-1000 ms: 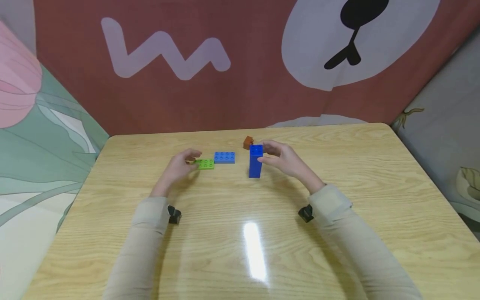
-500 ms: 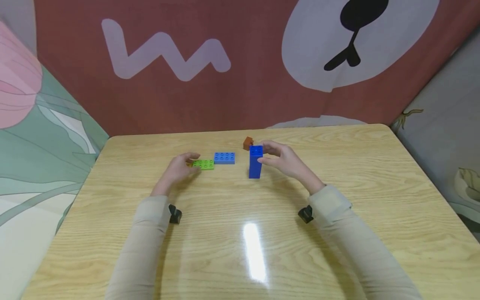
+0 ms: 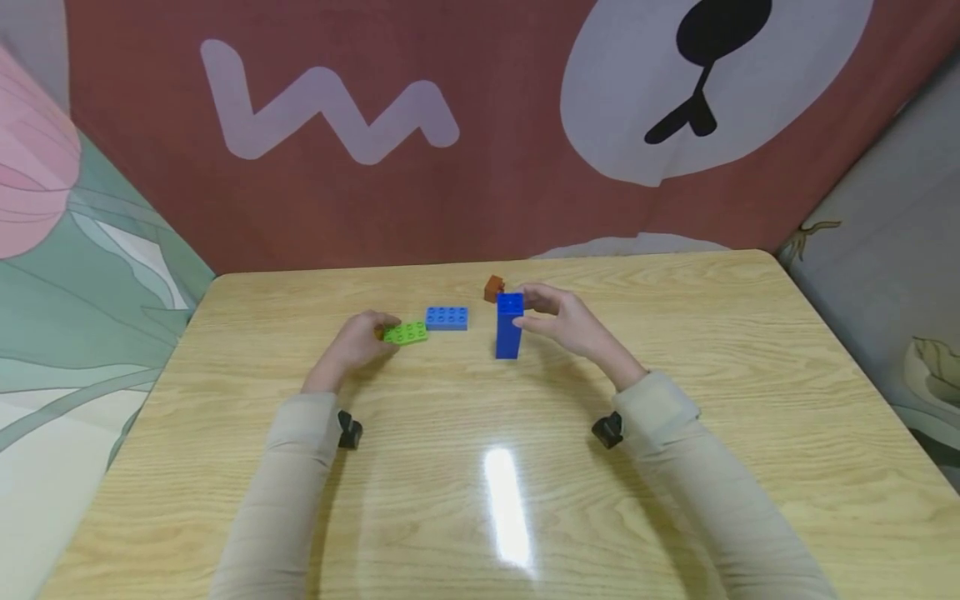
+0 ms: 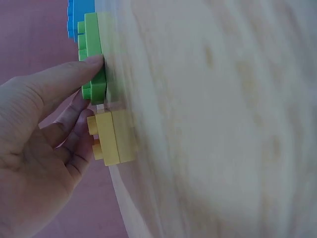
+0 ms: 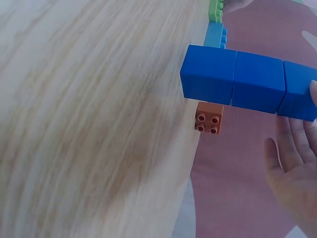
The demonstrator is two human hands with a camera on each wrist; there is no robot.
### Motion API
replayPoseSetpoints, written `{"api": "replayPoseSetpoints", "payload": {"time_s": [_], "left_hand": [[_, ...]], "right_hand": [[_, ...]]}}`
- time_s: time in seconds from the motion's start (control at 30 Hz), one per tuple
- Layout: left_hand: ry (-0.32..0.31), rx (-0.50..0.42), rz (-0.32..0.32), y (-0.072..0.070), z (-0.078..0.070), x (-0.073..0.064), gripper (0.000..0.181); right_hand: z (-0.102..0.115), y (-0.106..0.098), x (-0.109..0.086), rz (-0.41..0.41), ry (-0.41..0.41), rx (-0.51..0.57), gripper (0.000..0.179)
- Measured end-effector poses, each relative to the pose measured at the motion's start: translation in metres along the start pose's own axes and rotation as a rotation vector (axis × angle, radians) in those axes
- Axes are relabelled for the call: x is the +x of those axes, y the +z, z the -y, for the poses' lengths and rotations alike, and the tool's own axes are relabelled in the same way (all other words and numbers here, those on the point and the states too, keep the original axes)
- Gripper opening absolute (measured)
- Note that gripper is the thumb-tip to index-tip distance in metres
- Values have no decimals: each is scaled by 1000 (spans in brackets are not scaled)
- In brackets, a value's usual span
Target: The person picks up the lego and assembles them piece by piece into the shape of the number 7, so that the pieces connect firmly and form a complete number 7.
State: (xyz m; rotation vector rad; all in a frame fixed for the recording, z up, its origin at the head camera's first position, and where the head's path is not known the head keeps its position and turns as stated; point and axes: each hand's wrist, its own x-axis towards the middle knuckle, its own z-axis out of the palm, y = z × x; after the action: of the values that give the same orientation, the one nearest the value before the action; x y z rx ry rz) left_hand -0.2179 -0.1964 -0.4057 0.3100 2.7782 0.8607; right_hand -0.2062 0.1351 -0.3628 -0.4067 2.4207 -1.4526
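Head view: my left hand (image 3: 356, 340) pinches the lime eight-stud brick (image 3: 406, 334), just left of the light-blue brick (image 3: 447, 318); my right hand (image 3: 566, 321) grips the upright three-block blue tower (image 3: 507, 337) up top.

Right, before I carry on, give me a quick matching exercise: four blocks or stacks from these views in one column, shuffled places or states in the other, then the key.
Things:
1. green block
2. light blue block
3. dark blue tower
4. brown block

Places or states:
A. behind the dark blue tower in the head view
B. pinched by the left grip
C. flat beside the green block
D. three blocks high, in the right grip

Pairs: 1-B, 2-C, 3-D, 4-A
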Motion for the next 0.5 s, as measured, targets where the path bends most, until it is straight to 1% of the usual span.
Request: {"api": "replayPoseSetpoints", "payload": {"time_s": [0.1,0.2,0.4,0.5], "left_hand": [[0,1,-5,0,-1,-1,45],[-17,-28,-5,-1,-2,-2,46],[-54,-141,-5,-4,-6,-5,48],[-45,-196,-18,-6,-7,-6,47]], "right_hand": [[-1,1,0,-3,6,16,58],[-3,3,1,-18,7,23,59],[-5,8,0,-50,4,67,57],[-5,11,1,-64,4,80,55]]}}
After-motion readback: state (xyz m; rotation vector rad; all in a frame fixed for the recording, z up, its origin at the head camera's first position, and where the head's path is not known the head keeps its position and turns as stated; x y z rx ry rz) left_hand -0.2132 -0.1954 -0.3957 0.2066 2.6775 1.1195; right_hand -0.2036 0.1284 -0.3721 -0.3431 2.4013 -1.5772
